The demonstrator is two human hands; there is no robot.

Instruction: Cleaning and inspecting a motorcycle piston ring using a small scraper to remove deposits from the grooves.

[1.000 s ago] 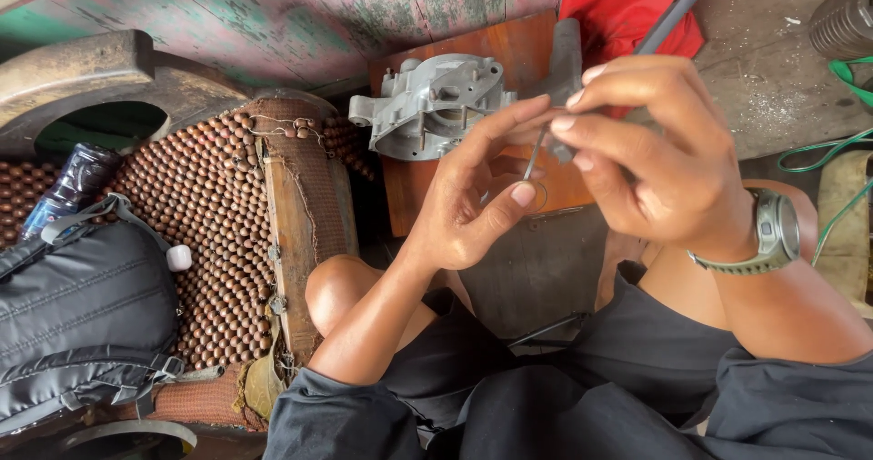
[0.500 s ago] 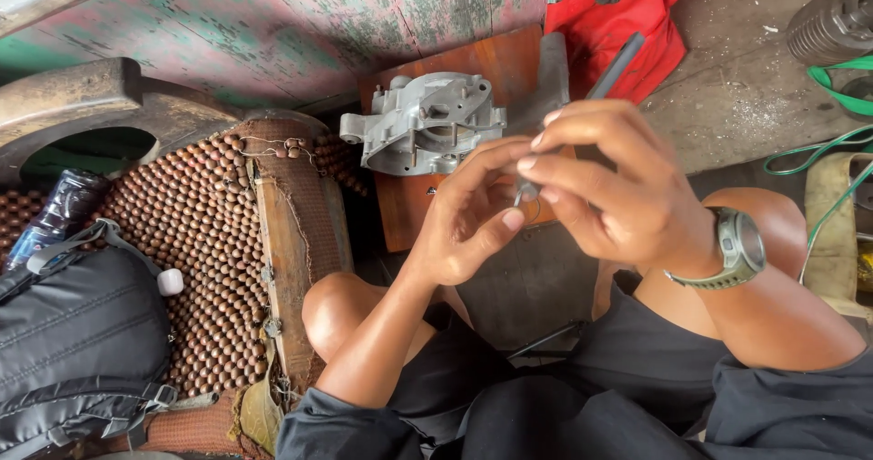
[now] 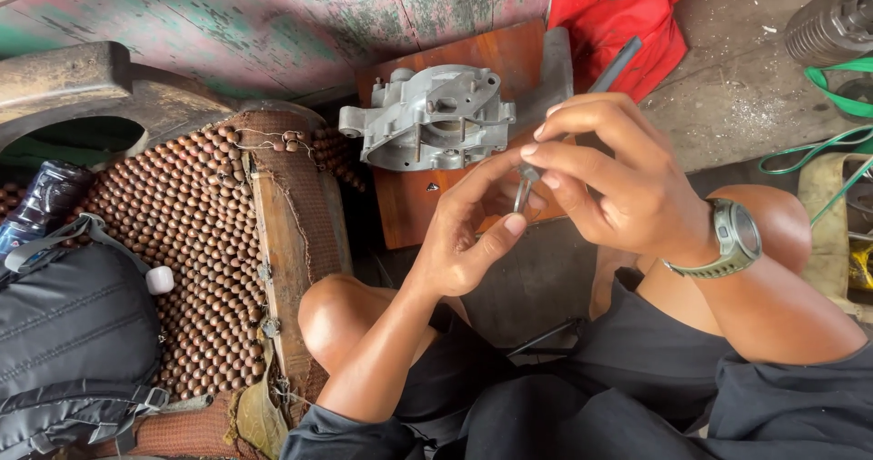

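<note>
Light: we see soft, even daylight, bright toward 1 o'clock
Shadows: we find them faint, deepest beneath the legs at 6 o'clock
Glare: mild sheen on the grey metal casting (image 3: 427,119)
Sharpness: crisp centre, slight wide-angle stretch at edges

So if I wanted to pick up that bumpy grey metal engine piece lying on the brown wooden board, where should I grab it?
Probably by its two long outer edges, coming down from above. The grey cast-metal engine casing lies flat, open side up, on the brown wooden board, so its rim is free while ribs and studs crowd the middle.
</note>
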